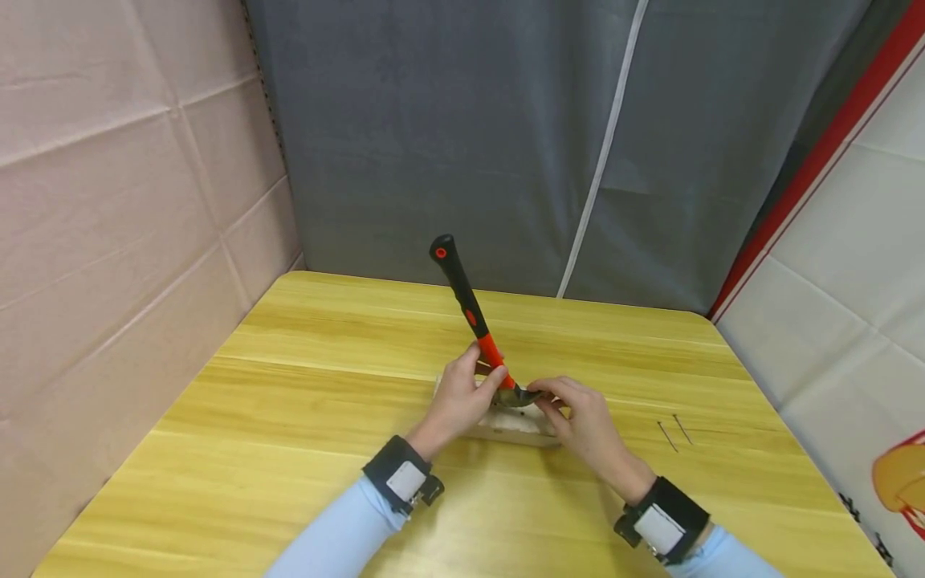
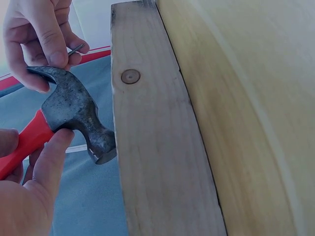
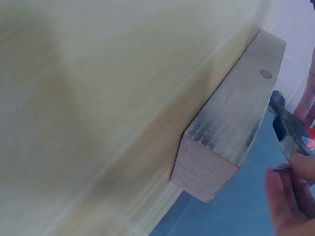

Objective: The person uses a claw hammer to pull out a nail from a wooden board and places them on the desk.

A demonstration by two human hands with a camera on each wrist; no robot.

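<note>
Head view: wood block (image 1: 515,425) mostly hidden under both hands, only its near edge shows. Nail (image 2: 75,49) too small to make out there; in left wrist view only its tip shows past the fingers (image 2: 47,34). Hammer (image 3: 290,132) cut off at 3 o'clock in right wrist view, handle out of frame. Tabletop (image 3: 98,98) blurred.

Red-and-black hammer (image 1: 473,321), pale wood block (image 2: 157,147), yellow table (image 1: 289,417).
</note>
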